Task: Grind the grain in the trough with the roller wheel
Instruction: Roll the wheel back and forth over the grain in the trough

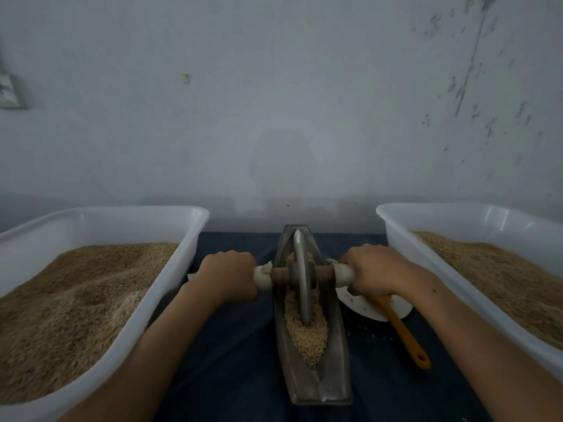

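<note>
Now both hands, left hand (227, 277) and right hand (373, 274), wrap fingers tight round the axle; roll the roller wheel (301, 278) slowly along the trough (338, 360) (grain (306, 339) looks maybe half crushed)

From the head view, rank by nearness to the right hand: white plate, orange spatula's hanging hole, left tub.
1. White plate: just under the right hand.
2. Spatula's hole: nearer the camera, right of the trough.
3. Left tub: across the trough, far left.

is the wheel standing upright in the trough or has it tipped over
Upright. The wheel stands on edge in the grain along the trough, with the left hand and right hand gripping its axle level.
</note>
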Demonstrator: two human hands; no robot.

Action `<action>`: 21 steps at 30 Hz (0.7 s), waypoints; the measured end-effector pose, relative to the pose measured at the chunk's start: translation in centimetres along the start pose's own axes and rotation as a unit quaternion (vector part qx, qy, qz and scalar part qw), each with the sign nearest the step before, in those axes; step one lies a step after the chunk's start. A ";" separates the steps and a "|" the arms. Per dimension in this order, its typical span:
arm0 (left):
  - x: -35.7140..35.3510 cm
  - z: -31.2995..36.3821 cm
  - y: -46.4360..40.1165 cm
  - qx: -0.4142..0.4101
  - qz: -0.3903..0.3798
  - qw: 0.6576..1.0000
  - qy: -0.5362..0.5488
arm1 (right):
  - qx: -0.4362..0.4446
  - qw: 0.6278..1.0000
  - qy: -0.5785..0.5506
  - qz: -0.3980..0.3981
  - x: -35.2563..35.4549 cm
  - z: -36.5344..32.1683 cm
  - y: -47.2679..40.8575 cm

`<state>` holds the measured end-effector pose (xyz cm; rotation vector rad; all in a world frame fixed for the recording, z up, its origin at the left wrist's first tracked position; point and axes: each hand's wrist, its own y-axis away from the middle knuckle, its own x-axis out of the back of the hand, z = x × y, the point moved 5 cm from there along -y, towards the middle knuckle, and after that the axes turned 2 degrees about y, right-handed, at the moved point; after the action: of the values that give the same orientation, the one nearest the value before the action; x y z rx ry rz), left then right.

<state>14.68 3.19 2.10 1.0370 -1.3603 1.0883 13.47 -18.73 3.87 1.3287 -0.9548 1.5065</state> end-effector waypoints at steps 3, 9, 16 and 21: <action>0.1 0.2 0.1 0.005 0.049 0.999 0.006 | -0.014 0.996 0.001 0.084 -0.1 0.1 -0.2; 1.1 0.8 0.9 0.013 0.185 0.983 -0.008 | -0.037 0.982 0.008 0.187 -0.7 0.5 -0.7; 0.5 0.4 0.3 -0.008 0.052 0.999 -0.011 | -0.024 1.000 -0.004 0.008 -0.4 0.4 -0.4; 0.5 0.4 0.3 -0.008 0.018 1.000 -0.016 | -0.021 0.999 -0.018 -0.038 -0.5 0.6 -0.3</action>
<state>14.28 2.81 2.59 1.0261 -1.4165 1.0906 14.00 -19.26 3.46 1.3505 -0.9433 1.4024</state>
